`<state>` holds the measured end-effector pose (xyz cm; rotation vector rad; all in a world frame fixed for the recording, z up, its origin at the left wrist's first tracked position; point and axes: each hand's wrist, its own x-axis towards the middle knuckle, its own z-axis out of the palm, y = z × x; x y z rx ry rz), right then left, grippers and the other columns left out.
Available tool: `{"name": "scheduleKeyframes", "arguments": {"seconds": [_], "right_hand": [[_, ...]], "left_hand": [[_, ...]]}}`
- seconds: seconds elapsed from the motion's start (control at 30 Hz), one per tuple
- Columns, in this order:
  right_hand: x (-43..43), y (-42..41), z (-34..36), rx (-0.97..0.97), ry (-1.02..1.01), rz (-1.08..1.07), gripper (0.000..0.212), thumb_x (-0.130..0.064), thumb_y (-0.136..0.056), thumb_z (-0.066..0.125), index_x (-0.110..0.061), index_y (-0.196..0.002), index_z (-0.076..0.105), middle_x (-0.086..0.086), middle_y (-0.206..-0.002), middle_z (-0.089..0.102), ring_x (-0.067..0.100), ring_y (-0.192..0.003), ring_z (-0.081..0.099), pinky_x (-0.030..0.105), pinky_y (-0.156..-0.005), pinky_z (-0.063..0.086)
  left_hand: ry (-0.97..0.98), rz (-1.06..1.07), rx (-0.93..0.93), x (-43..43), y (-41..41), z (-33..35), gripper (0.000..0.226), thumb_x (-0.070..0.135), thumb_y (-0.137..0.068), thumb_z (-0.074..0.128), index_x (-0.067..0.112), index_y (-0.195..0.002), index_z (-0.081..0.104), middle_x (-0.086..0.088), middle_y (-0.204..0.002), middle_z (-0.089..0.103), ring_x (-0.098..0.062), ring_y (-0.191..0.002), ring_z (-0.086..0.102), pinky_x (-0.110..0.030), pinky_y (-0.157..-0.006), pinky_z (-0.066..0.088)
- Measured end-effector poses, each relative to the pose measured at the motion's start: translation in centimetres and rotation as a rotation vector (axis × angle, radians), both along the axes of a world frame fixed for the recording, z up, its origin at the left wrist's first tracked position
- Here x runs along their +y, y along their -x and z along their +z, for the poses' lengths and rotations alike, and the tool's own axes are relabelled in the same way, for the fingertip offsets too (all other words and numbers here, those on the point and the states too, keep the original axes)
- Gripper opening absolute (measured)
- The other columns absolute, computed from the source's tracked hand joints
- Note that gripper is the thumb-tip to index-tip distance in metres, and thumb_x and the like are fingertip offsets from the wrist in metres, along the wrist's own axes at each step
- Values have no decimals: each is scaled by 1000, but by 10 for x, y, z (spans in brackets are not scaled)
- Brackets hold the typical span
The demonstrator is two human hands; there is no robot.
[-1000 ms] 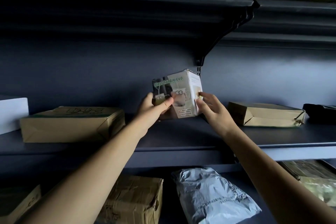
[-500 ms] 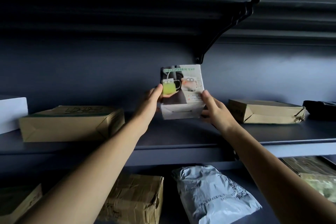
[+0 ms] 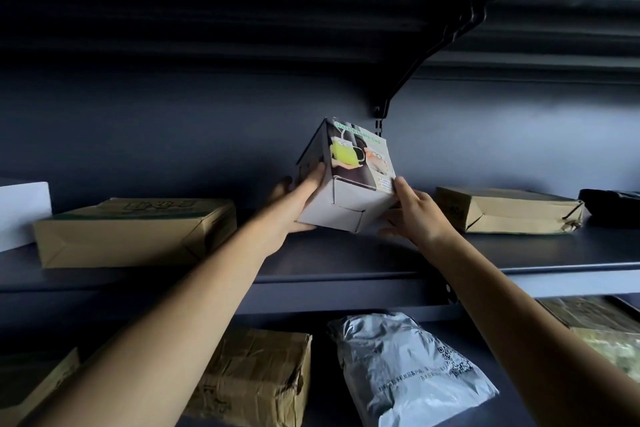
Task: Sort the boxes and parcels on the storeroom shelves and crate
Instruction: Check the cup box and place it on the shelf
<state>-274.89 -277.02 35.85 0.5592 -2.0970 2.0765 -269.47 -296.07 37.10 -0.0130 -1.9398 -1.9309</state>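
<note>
- Dark blue shelf [image 3: 346, 263] and wall [image 3: 138, 132] — a dim room, black bracket [image 3: 446, 42] above.
- Left hand [image 3: 294, 204] and right hand [image 3: 415, 215] both grasp the white box [image 3: 349, 204], tilted above this shelf — between a big brown parcel [image 3: 131, 232] and a smaller brown parcel [image 3: 509, 211].

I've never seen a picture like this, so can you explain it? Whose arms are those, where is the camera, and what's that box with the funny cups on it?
There is no machine here: those are a person's two arms. The camera sits on their head, so you see what they see, which is storeroom shelves. The left hand and right hand hold a small cup box, tilted so its plain underside shows. On the middle shelf lie a brown parcel on the left, a second brown parcel on the right and a white box at the far left. On the shelf below are a taped cardboard box and a grey mail bag.
</note>
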Motion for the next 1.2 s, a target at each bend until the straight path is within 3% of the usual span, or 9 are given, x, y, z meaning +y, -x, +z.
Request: {"name": "scheduleKeyframes", "arguments": {"seconds": [0.13,0.27,0.3,0.43,0.63,0.8,0.93,1.03,1.2], "right_hand": [[2,8,-4,249,-210,-195,26,-27,-100,46,-8,-100,63,13,-95,64,30,-84,63,53,-80,57],[5,7,-3,359,-279,-307,27,-15,-94,58,-13,-121,59,2,-96,64,7,-72,60,9,-61,48],[4,6,-4,365,-275,-294,27,-17,-94,59,-13,-120,59,3,-98,66,7,-75,62,9,-64,48],[0,1,-5,287,-172,-128,28,-30,-97,55,-15,-119,62,2,-110,69,12,-99,65,38,-91,54],[1,-1,-6,355,-233,-111,47,-35,-90,66,-13,-130,56,1,-115,65,11,-99,64,28,-84,55],[4,1,-9,410,-231,-105,45,-8,-87,69,-20,-127,51,-10,-113,62,3,-95,65,18,-74,56],[4,1,-9,445,-226,-170,49,5,-80,71,-23,-110,45,-11,-106,61,9,-96,66,18,-74,52],[4,-1,-8,435,-264,-209,47,4,-79,72,-14,-113,45,-18,-91,57,5,-87,61,9,-69,45],[4,-1,-8,413,-262,-217,45,8,-79,70,-8,-113,44,-2,-101,58,7,-88,59,3,-60,43]], "left_hand": [[9,70,79,0,1,1,61,46,-73,76,17,-122,56,0,-117,67,-18,-104,65,-37,-83,57],[103,174,143,-1,4,-2,50,32,-79,78,16,-120,55,2,-108,67,-17,-100,65,-37,-93,53],[134,200,166,-1,6,-2,49,28,-80,78,16,-122,54,3,-104,66,-14,-96,65,-36,-91,53],[249,294,225,-2,5,-3,41,15,-87,70,16,-123,50,10,-88,57,0,-78,56,-19,-71,48],[309,225,219,0,-1,-1,43,10,-90,63,21,-129,48,14,-93,54,0,-82,54,-14,-63,41],[283,216,187,0,0,-2,30,2,-84,57,22,-104,45,4,-101,59,-16,-96,59,-39,-84,54],[418,224,222,0,1,-7,50,4,-83,63,29,-117,37,10,-109,56,-11,-100,57,-28,-78,50],[488,212,255,-1,0,-9,69,2,-83,67,34,-131,30,14,-115,50,-1,-100,53,-17,-75,45],[530,210,260,0,0,-10,61,-1,-85,63,34,-123,30,13,-110,53,-6,-100,54,-9,-70,39]]}}
